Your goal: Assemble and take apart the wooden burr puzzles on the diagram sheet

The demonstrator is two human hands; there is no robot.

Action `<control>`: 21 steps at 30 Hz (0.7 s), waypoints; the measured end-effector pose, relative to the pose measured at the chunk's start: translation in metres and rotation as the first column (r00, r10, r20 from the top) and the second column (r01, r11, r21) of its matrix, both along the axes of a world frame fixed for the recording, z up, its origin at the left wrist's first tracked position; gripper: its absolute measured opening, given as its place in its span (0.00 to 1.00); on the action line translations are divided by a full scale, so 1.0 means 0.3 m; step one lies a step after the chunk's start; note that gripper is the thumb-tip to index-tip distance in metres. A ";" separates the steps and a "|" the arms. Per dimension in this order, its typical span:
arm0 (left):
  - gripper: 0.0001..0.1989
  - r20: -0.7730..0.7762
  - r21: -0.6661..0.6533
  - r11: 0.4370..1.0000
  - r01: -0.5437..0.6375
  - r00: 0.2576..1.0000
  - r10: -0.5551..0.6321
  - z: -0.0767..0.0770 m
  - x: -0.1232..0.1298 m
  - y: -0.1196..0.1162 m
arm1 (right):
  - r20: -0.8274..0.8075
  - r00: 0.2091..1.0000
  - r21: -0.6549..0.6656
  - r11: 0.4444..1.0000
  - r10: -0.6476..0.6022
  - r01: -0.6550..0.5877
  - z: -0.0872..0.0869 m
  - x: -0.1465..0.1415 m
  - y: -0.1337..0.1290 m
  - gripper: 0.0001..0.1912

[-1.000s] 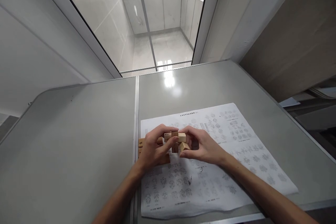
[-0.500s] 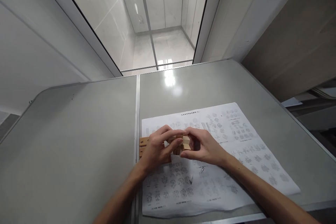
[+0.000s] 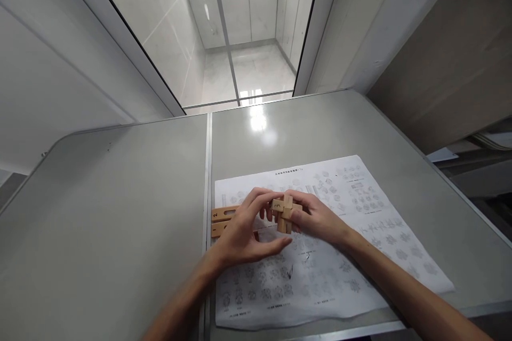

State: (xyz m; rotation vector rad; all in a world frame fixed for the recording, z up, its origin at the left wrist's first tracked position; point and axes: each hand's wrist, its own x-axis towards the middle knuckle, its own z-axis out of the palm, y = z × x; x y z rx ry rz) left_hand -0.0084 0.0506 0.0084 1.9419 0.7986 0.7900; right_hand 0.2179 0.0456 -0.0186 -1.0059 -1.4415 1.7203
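A wooden interlocking burr puzzle [image 3: 285, 212], made of crossed notched blocks, is held up over the printed sheet. One block end shows a 3. My right hand [image 3: 316, 218] is closed on its right side, thumb on the front. My left hand [image 3: 246, 229] curves around the left side with thumb and fingers spread apart; its fingertips reach the puzzle's back left, and whether they touch it I cannot tell. Left of that hand lie two flat wooden pieces, one marked 2 [image 3: 222, 214] and one marked 1 [image 3: 218, 230], partly hidden by the hand.
The white sheet [image 3: 336, 287], printed with puzzle diagrams, lies under both hands on the grey table [image 3: 160, 186]. A metal seam [image 3: 208, 160] runs across the table beside the sheet. Beyond the far edge stands a framed glass door [image 3: 228, 37].
My left thumb has come off the puzzle and its fingers have spread. The puzzle has turned and shows more of its crossed blocks, now held in my right hand.
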 end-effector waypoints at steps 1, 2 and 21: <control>0.33 -0.002 0.000 1.000 -0.009 1.000 0.009 0.000 0.002 0.000 | -0.005 1.000 -0.005 1.000 0.005 -0.005 0.000 0.000 0.000 0.22; 0.32 0.002 0.001 1.000 -0.017 1.000 0.017 0.000 0.004 0.001 | -0.007 1.000 -0.007 1.000 0.009 -0.009 0.000 0.000 0.000 0.22; 0.32 0.181 -0.213 0.974 -0.074 0.977 0.114 0.002 0.007 0.012 | -0.091 0.996 0.061 0.998 -0.014 0.020 0.020 -0.021 -0.007 0.25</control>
